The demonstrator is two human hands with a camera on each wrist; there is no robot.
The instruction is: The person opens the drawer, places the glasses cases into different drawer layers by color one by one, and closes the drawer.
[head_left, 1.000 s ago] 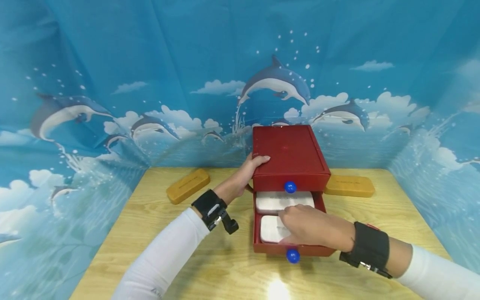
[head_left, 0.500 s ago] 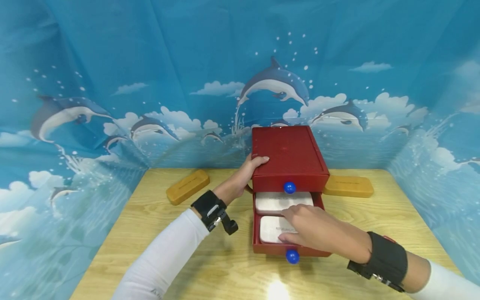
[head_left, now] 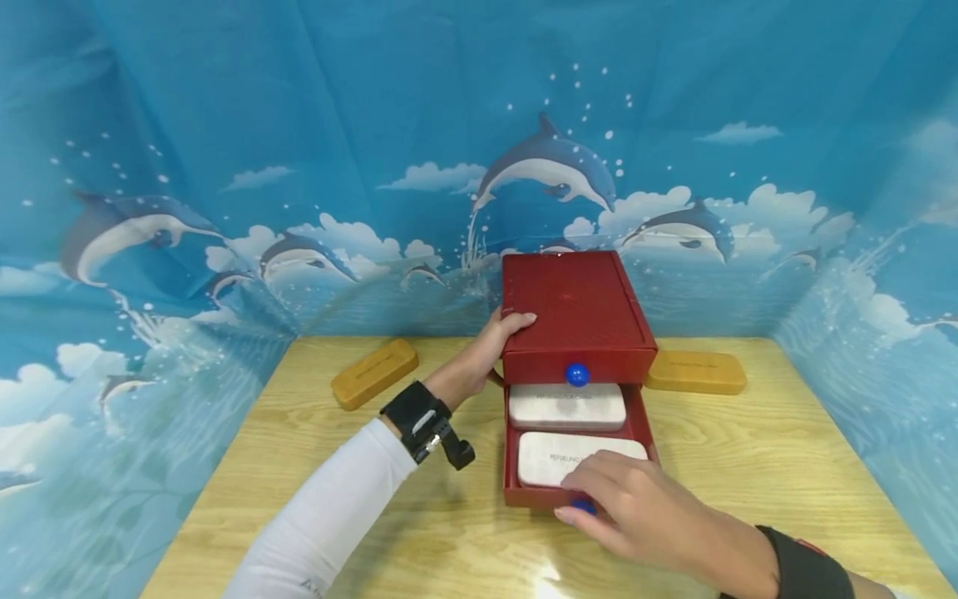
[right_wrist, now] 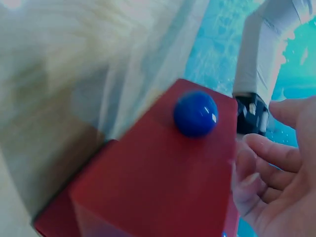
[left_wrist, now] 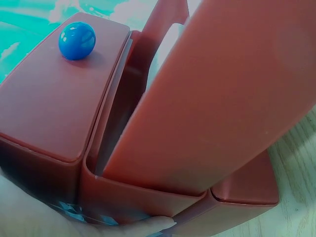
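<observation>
A red drawer box (head_left: 572, 299) stands on the table, one drawer (head_left: 539, 497) pulled out from beneath its top drawer. Two white oblong cases (head_left: 567, 406) with printed lettering lie in it, one behind the other; the nearer white case (head_left: 557, 457) is partly covered by my right hand (head_left: 644, 507). That hand is at the drawer front by the blue knob (right_wrist: 195, 113), its fingers loosely bent and holding nothing in the right wrist view. My left hand (head_left: 486, 349) rests against the box's left side, thumb on top. A finger (left_wrist: 143, 228) lies straight along the side in the left wrist view.
A yellow oblong case (head_left: 376, 373) lies on the wooden table (head_left: 299, 466) to the left. Another yellow case (head_left: 696, 371) is right of the box. A blue curtain (head_left: 374, 125) with dolphins hangs behind and at both sides.
My right hand has drawn back from the nearer white case toward the drawer front, uncovering more of both white cases. My left hand stays on the box.
</observation>
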